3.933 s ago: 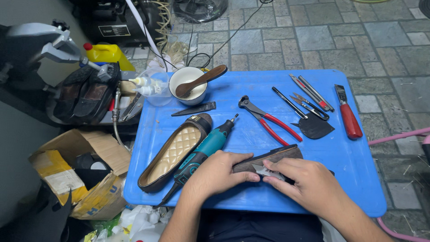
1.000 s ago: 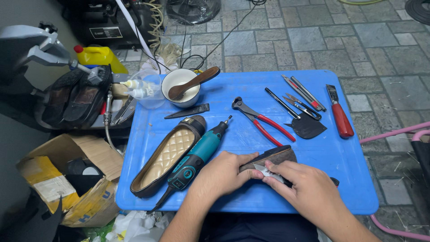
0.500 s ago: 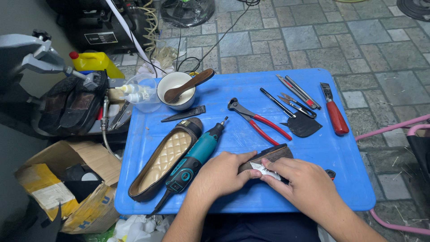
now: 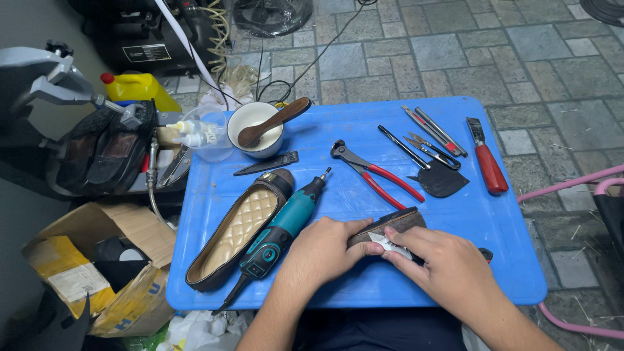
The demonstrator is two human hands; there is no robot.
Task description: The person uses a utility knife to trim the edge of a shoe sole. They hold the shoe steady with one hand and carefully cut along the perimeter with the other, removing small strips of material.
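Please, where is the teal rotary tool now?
In the head view, the teal rotary tool lies left of centre on the blue table, between the quilted shoe and the left hand.

Blue table (image 4: 494,221) is carrying a teal-and-black rotary tool (image 4: 283,227) and red-handled pliers (image 4: 377,175). Shoe (image 4: 240,224) is showing tan diamond-quilted lining, dark brown rim. Bowl (image 4: 253,127) is showing white; jug (image 4: 140,88) yellow, red cap.
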